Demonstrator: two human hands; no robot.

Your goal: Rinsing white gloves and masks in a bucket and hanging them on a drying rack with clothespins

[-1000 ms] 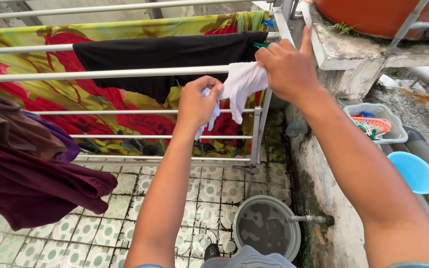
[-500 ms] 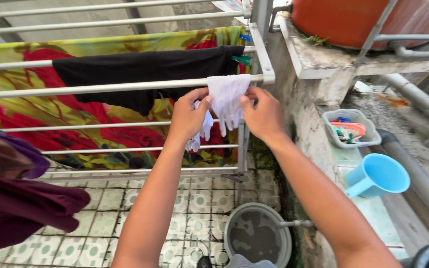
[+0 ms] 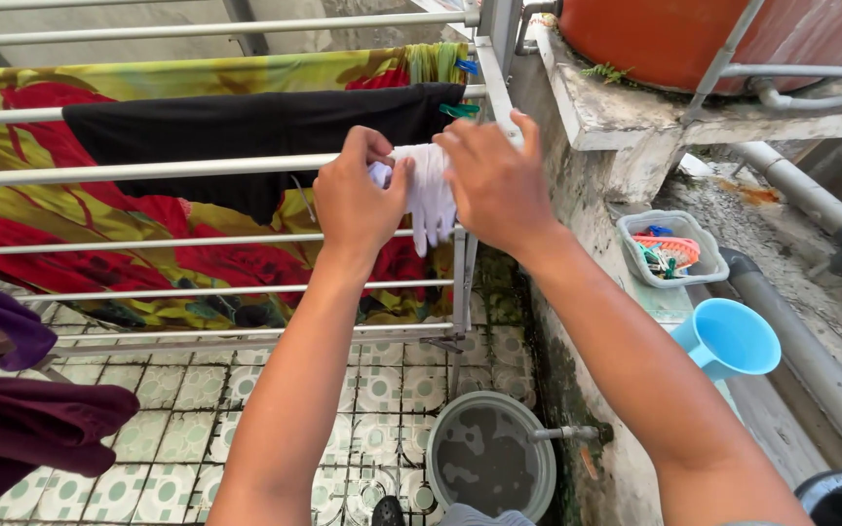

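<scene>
Both hands at drying rack rail. White glove draped over rail near its right end, fingers hanging down. L hand pinches glove's left edge against rail; R hand curled over its right side, pressing it down, prob. to keep it from sliding off. Black garment on next rail back, clipped w/ green peg. Peg basket on ledge, within R reach.

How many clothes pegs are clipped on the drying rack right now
2 show: a blue peg on the flowered sheet at the rack's right end, and a green peg on the black garment just below. The hands may hide more.
</scene>
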